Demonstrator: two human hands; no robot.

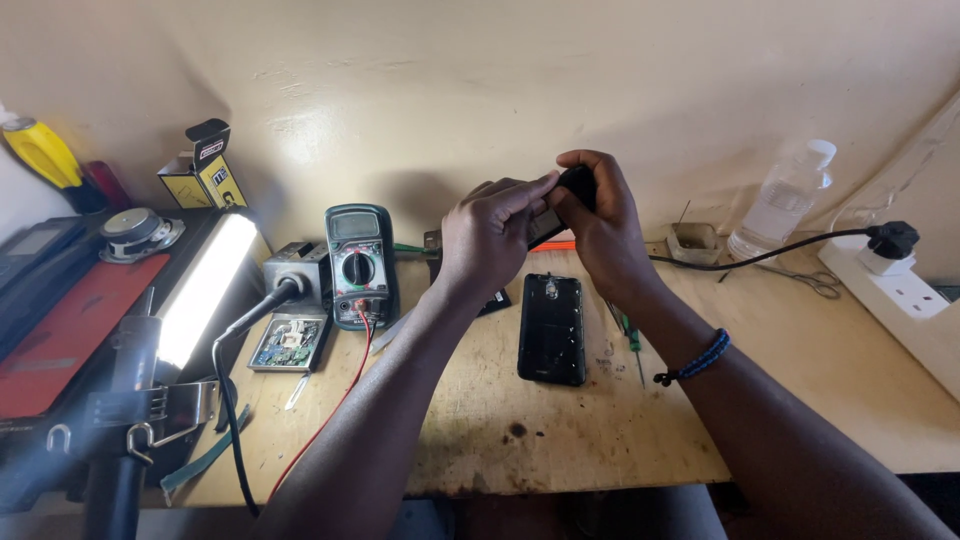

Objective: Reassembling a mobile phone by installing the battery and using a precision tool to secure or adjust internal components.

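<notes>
A green multimeter (358, 262) stands against the wall beside a lit lamp (205, 285). A black phone (552, 328) lies flat on the wooden bench (560, 430). A clear plastic bottle (782, 200) stands at right.

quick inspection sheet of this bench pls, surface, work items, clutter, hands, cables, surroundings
surface: bare wooden bench top, stained and scuffed.
job's things: small black device held up above the bench; black phone lying flat below it.
clutter: multimeter upright, circuit board, green screwdriver, scissors, small tray, water bottle, yellow box, speaker.
grippers: left hand and right hand both grip the black device.
cables: red lead from the multimeter; black cable off the front edge; black cord to a wall plug.
surroundings: cream wall; lit lamp bar at left.
</notes>
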